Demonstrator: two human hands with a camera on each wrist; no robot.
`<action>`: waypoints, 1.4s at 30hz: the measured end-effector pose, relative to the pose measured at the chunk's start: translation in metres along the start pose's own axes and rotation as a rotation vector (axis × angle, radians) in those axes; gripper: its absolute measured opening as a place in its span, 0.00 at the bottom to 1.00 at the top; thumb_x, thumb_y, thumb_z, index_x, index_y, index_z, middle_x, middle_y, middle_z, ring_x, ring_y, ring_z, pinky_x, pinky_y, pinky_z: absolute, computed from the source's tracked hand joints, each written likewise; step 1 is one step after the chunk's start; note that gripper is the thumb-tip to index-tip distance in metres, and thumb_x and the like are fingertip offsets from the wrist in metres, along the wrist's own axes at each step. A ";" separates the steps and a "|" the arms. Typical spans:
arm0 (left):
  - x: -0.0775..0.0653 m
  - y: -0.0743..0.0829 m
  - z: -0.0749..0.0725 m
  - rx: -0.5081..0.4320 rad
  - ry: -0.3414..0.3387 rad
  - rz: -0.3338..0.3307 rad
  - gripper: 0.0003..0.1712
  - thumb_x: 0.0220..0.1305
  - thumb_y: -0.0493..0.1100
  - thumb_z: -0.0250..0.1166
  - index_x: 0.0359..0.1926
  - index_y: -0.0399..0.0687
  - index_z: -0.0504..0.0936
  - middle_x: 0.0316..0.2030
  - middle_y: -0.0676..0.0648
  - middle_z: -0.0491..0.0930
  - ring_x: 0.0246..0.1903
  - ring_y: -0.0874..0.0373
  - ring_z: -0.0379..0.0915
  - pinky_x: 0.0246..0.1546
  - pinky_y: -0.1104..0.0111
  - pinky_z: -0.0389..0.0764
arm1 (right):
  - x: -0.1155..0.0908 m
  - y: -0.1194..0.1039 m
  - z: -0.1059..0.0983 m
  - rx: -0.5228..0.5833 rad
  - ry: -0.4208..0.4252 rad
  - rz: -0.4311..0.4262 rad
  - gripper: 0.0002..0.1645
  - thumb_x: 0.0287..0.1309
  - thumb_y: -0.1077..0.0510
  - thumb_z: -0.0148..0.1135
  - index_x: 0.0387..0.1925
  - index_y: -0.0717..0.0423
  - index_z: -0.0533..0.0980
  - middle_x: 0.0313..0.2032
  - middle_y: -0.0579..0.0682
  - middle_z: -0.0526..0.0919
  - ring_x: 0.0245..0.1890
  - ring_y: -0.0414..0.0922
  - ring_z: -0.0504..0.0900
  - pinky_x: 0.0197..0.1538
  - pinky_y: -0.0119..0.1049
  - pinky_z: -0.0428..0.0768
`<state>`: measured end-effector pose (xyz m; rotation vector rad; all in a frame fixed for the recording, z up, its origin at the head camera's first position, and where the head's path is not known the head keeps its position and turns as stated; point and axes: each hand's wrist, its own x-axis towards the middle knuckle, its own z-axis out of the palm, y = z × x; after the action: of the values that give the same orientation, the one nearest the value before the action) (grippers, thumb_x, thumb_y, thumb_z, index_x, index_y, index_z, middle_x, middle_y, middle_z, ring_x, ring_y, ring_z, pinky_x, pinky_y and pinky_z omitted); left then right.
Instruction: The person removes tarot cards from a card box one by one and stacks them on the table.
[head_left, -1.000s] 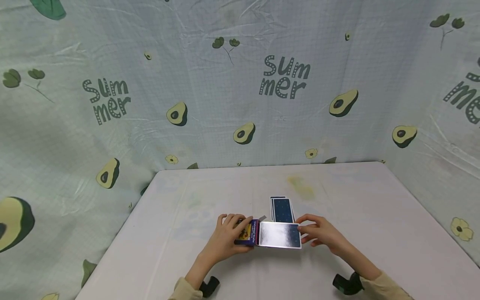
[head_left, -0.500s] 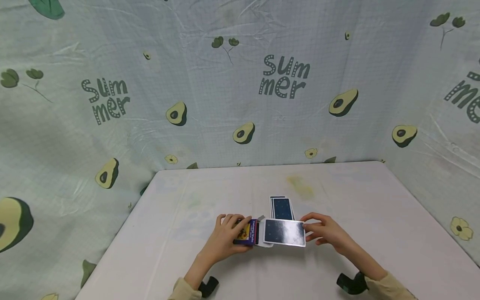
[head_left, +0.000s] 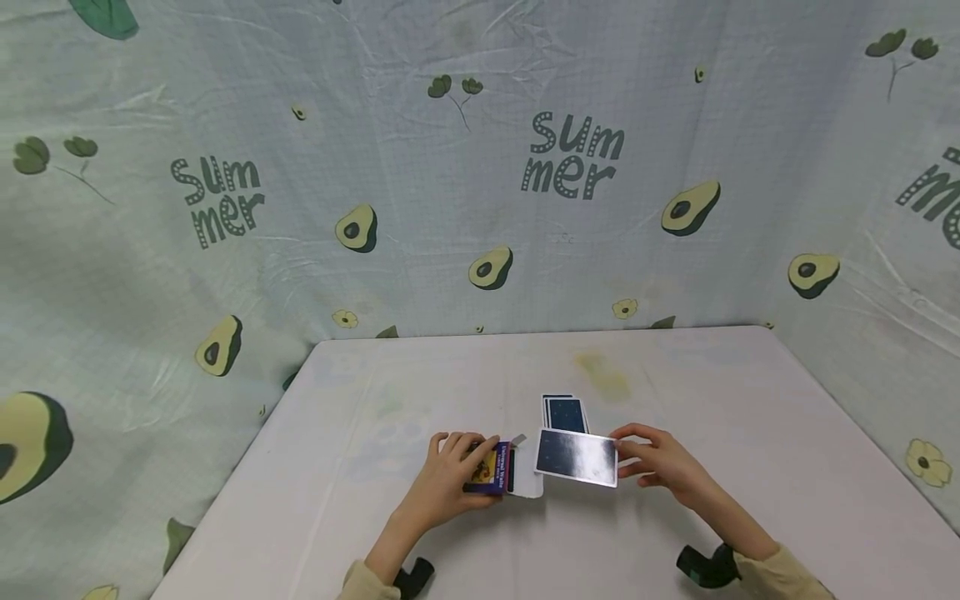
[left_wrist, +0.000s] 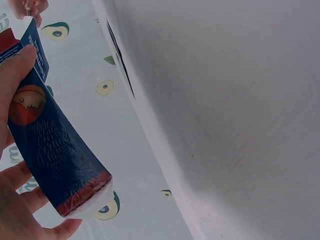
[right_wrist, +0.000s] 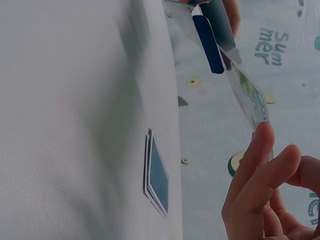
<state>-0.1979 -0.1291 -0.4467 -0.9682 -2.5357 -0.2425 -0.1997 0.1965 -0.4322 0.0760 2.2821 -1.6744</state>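
My left hand (head_left: 442,477) grips a dark blue tarot card box (head_left: 487,468) with a yellow picture, its end turned to the right. From that end a white flap (head_left: 527,473) sticks out. In the left wrist view the box (left_wrist: 60,145) shows a face print and red edge, with my thumb on top. A dark-backed, white-edged tarot card (head_left: 576,456) is held at its right edge by my right hand (head_left: 663,467), apart from the box. The right wrist view shows the card's printed face (right_wrist: 250,95) at a slant. Behind it, a few cards (head_left: 566,414) lie face down, partly covered.
A white-covered table (head_left: 420,375) extends around the hands, with a yellow stain (head_left: 602,375) toward the back. Behind it hangs a pale cloth (head_left: 420,183) printed with avocados and lettering. A black wrist camera (head_left: 707,567) sits below the right wrist.
The tarot card has come out of the box's end, moving right and slightly away, and now tilts over the cards on the table. The white flap is uncovered. My left hand stays nearly still.
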 end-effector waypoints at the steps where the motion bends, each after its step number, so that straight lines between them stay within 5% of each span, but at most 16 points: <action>1: 0.000 0.000 0.000 -0.002 0.001 0.000 0.44 0.40 0.64 0.68 0.59 0.56 0.67 0.47 0.51 0.72 0.47 0.58 0.66 0.49 0.55 0.62 | 0.000 0.000 0.000 0.006 0.006 0.003 0.26 0.55 0.46 0.55 0.49 0.59 0.70 0.36 0.48 0.80 0.28 0.42 0.82 0.26 0.32 0.74; 20: -0.003 0.001 -0.003 -0.018 -0.001 -0.016 0.43 0.40 0.62 0.68 0.59 0.54 0.68 0.47 0.51 0.72 0.47 0.58 0.67 0.50 0.54 0.62 | 0.006 -0.002 -0.007 0.098 0.034 0.034 0.32 0.57 0.44 0.53 0.55 0.63 0.65 0.33 0.47 0.80 0.32 0.45 0.83 0.26 0.28 0.74; 42: -0.005 0.001 -0.004 -0.038 -0.014 -0.026 0.44 0.41 0.62 0.68 0.60 0.56 0.66 0.47 0.51 0.72 0.47 0.58 0.67 0.50 0.55 0.62 | 0.018 0.002 -0.009 0.311 0.007 0.054 0.32 0.57 0.48 0.54 0.55 0.66 0.62 0.33 0.39 0.80 0.35 0.36 0.82 0.35 0.27 0.76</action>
<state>-0.1926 -0.1327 -0.4456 -0.9550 -2.5666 -0.2931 -0.2181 0.2034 -0.4362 0.2095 1.9861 -1.9874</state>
